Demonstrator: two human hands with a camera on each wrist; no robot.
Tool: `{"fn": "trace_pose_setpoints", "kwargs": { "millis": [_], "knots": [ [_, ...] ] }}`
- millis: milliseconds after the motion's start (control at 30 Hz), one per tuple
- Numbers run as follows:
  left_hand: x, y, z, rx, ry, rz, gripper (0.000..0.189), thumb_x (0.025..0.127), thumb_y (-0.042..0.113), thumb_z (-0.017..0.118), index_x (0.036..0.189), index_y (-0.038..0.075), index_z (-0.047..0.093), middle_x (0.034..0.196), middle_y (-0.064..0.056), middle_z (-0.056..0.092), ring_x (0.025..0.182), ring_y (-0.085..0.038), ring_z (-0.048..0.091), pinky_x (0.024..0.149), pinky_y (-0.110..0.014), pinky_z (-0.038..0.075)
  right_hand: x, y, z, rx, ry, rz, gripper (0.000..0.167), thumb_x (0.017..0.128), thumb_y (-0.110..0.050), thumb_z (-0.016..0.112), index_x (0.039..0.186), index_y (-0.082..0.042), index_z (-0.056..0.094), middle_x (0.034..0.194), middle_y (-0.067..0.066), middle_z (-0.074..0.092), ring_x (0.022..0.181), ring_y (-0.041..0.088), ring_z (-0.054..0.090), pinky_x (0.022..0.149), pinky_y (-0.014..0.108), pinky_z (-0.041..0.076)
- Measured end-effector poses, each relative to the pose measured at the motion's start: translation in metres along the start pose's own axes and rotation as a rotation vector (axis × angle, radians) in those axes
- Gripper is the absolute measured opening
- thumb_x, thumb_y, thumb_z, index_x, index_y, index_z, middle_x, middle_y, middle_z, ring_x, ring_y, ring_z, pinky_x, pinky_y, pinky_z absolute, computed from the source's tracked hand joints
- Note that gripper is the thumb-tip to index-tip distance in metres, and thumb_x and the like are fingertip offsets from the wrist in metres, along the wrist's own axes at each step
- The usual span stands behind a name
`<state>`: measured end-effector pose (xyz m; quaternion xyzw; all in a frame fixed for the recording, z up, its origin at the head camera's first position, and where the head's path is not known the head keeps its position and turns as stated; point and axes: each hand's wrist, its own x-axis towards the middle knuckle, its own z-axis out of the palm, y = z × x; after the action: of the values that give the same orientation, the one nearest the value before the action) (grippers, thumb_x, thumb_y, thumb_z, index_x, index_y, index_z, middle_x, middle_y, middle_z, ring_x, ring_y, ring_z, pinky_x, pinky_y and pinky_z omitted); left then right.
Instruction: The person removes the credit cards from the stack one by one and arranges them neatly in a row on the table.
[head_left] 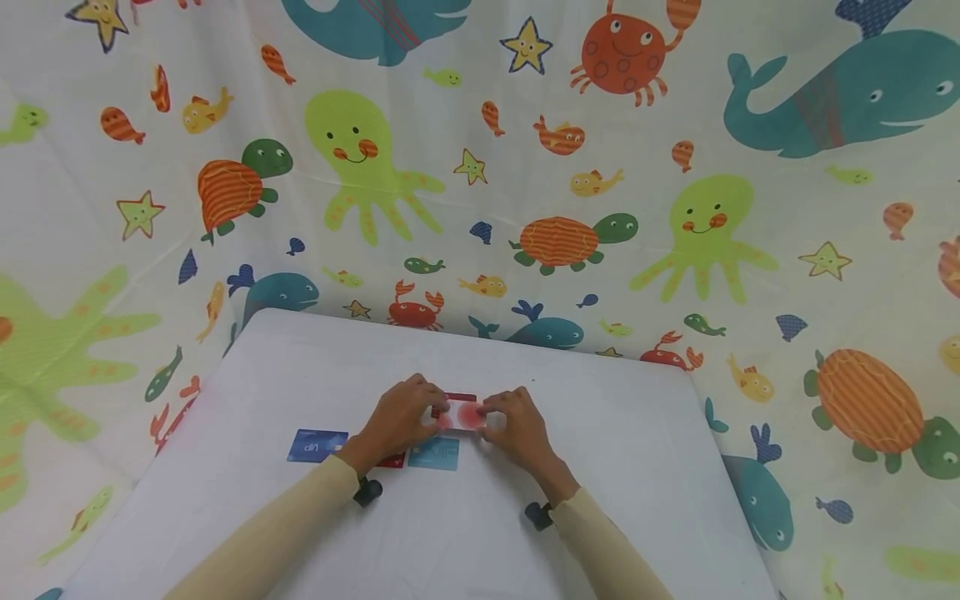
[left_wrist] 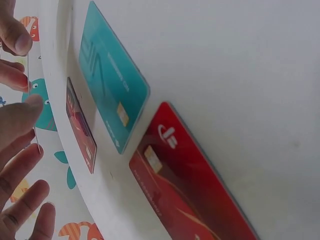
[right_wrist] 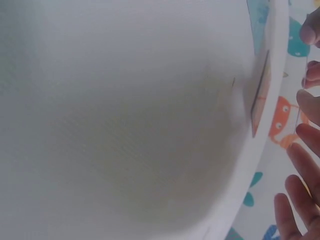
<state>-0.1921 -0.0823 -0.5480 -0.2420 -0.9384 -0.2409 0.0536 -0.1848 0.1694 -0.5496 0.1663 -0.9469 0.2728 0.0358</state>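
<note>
A white card with red patches [head_left: 461,415] is held up between both hands. The left hand [head_left: 405,414] pinches its left end between thumb and fingers, and the right hand [head_left: 519,427] pinches its right end. In the left wrist view this card [left_wrist: 28,67] shows nearly edge-on, above the table. Behind it a dark red card [head_left: 461,397] lies on the table, partly covered in the head view. Nearer the person lie a teal card [head_left: 437,455] and a red card [left_wrist: 182,175] with a chip, the latter mostly hidden by the left hand in the head view.
A blue card [head_left: 315,446] lies left of the left wrist. The white-covered table [head_left: 600,433] has its back edge just beyond the cards. Behind it hangs a curtain [head_left: 465,100] printed with sea animals. Each wrist wears a small black camera.
</note>
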Motion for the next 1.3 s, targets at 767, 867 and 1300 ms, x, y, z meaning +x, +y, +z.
{"fn": "trace_pose_setpoints", "kwargs": {
  "millis": [767, 867, 1300],
  "knots": [
    [-0.003, 0.013, 0.004, 0.006, 0.017, 0.067, 0.038, 0.083, 0.036, 0.092, 0.117, 0.022, 0.083, 0.116, 0.005, 0.081, 0.107, -0.016, 0.067, 0.092, -0.034, 0.063, -0.017, 0.004, -0.006, -0.009, 0.005, 0.034, 0.031, 0.087, -0.030, 0.089, 0.116, -0.024, 0.082, 0.123, -0.006, 0.074, 0.114, 0.014, 0.058, 0.097, 0.033, 0.060],
    [-0.004, 0.013, 0.005, 0.013, 0.020, 0.075, 0.038, 0.084, 0.037, 0.092, 0.118, 0.023, 0.083, 0.117, 0.005, 0.081, 0.107, -0.015, 0.067, 0.091, -0.034, 0.063, -0.019, 0.005, -0.007, -0.002, 0.007, 0.030, 0.030, 0.087, -0.029, 0.089, 0.115, -0.023, 0.082, 0.123, -0.005, 0.075, 0.113, 0.014, 0.059, 0.097, 0.034, 0.061],
    [-0.005, 0.016, 0.013, -0.017, 0.020, 0.088, 0.035, 0.083, 0.035, 0.093, 0.114, 0.024, 0.083, 0.118, 0.007, 0.080, 0.108, -0.013, 0.067, 0.094, -0.035, 0.063, -0.027, 0.009, -0.007, 0.006, 0.011, 0.032, 0.031, 0.085, -0.029, 0.090, 0.114, -0.023, 0.083, 0.122, -0.006, 0.076, 0.112, 0.014, 0.058, 0.094, 0.033, 0.061]
  ]
}}
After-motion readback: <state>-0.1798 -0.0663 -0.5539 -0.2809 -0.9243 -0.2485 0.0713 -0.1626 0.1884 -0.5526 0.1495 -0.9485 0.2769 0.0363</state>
